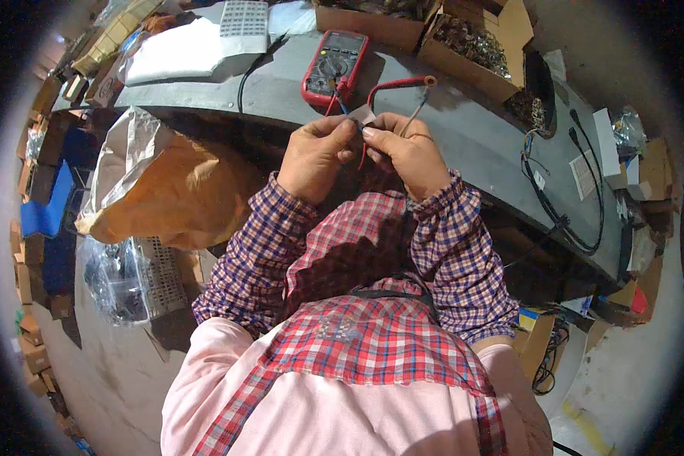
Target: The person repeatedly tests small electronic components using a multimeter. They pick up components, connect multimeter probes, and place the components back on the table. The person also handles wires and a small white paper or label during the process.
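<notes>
My left hand (311, 158) and my right hand (414, 157) meet tip to tip at the edge of the grey table. Both are closed in a pinch on thin wires, and a small dark piece between the thumbs is mostly hidden. A white tag (362, 115) sticks up between the fingertips. Above my right hand, a thick red cable (391, 83) curves to a copper-coloured end, and a pale lead (416, 114) rises beside it. Just beyond my left hand lies a red-cased multimeter (334, 67) with thin red and blue leads running down toward my fingers.
Open cardboard boxes (475, 47) of small metal parts stand at the far side. Black cables (558, 205) loop over the table's right end. White sheets (176, 52) lie at the far left. A large brown sack (178, 186) stands left of my arm.
</notes>
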`<state>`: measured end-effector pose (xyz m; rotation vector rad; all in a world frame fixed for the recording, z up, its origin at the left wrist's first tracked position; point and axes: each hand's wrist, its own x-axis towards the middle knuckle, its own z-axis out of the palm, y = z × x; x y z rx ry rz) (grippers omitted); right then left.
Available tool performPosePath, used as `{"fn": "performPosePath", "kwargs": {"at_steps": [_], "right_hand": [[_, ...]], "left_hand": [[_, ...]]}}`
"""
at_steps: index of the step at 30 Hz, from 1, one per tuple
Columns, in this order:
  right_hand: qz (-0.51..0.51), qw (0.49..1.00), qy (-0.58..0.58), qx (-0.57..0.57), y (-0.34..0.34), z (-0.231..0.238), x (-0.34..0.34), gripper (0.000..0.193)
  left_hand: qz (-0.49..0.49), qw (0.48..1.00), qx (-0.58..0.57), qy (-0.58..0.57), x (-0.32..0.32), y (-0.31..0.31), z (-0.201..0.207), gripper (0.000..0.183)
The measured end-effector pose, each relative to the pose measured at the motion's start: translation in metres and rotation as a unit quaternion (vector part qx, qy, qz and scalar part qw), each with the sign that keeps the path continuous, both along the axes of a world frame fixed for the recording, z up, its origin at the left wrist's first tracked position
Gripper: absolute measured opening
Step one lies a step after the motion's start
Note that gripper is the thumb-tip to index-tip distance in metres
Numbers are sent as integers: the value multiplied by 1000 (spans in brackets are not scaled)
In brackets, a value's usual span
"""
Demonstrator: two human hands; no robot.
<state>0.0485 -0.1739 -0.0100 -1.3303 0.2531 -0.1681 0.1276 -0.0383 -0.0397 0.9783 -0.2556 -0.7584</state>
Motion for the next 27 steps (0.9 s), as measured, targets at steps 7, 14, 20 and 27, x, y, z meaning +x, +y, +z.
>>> {"fn": "performPosePath", "kwargs": {"at_steps": [7,14,20,27], "right_hand": [[55,998,22,32,-6,-1,0,8],[88,991,49,85,-8,-2,0,11],[86,990,40,108,-10,-4,3,11],[97,989,55,102,-13,-2,4,11]], "left_hand": [[-48,998,-38,13,12,7,-14,17],[-71,995,-76,3,17,7,-17,16],[-1,1000,-10,-20,4,4,-2,15],[26,998,29,-38,0,3,7,14]]}}
